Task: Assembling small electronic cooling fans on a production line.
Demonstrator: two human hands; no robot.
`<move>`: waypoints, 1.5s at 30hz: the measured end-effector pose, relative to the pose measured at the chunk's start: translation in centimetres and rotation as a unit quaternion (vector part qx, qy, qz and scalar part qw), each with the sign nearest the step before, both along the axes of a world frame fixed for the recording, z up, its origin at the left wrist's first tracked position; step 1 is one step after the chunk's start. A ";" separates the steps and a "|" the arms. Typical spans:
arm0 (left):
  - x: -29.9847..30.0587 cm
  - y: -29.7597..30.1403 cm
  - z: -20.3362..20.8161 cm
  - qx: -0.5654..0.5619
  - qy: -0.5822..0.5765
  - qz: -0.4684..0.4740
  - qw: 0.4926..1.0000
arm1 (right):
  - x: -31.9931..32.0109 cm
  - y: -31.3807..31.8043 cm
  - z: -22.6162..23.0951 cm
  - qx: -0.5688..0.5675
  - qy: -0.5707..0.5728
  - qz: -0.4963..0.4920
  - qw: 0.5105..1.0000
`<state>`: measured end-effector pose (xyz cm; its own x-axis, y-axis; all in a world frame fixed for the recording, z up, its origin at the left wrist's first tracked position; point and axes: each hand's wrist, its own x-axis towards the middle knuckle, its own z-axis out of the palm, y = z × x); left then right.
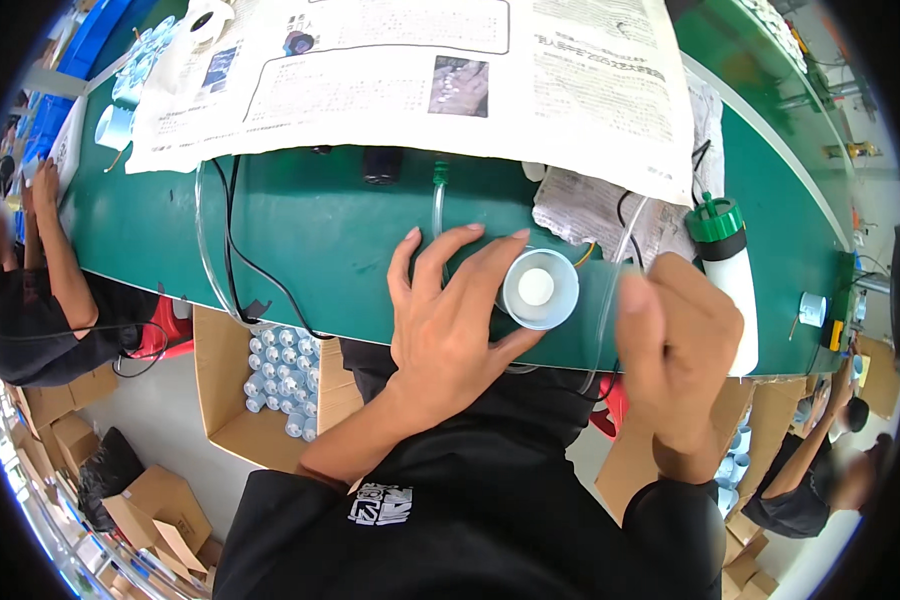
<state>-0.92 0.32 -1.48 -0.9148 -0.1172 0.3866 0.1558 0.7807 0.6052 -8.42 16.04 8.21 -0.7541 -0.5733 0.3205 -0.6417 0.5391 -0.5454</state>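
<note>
the pale-blue round plastic cup (567, 303) is between the two hands, mouth up, over the near part of the long green counter (320, 225); whether it rests on the surface, i cannot tell. the left hand (448, 325) holds it, forefinger and thumb curved round its sides, the other fingers spread a little apart. the right hand (682, 350) is blurred, to the right of the cup and apart from it, with its fingers curled in; i cannot tell whether they pinch anything. a clear flexible tube (630, 228) runs between that hand and the cup.

as for progress, the flat white round disc (536, 286) is already inside the cup, near its middle; whether it is fixed there does not show. work on this cup seems unfinished, since it is in the hand. many small pale-blue plastic pieces (288, 378) lie in the open brown cardboard carton (218, 375) below; whether those are finished is unclear.
</note>
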 end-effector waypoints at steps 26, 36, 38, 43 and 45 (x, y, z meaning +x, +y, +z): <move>5.5 -30.5 0.9 0.094 0.237 0.451 0.855 | 2.0 10.4 -11.2 -0.114 -0.004 -0.279 0.953; 7.3 -49.8 -1.8 -0.609 -0.027 0.364 0.704 | 2.2 9.3 -9.3 -0.143 0.006 -0.249 0.958; 5.1 -47.5 -2.4 -0.727 -0.215 0.385 0.527 | 2.2 9.1 -8.3 -0.103 0.056 -0.229 0.966; 8.4 -52.1 -3.6 -0.523 -0.016 0.420 0.741 | 1.3 11.9 -3.1 -0.011 0.203 -0.120 0.972; 7.7 -53.5 -5.2 -0.248 0.046 0.448 0.858 | 0.8 14.9 0.1 0.093 0.220 -0.280 0.930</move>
<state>6.78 -53.19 -6.64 -0.5060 -0.5575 0.6581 -0.6114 0.7701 0.1823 -7.64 30.90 8.26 -0.7708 -0.2060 0.6028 -0.3707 0.9146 -0.1615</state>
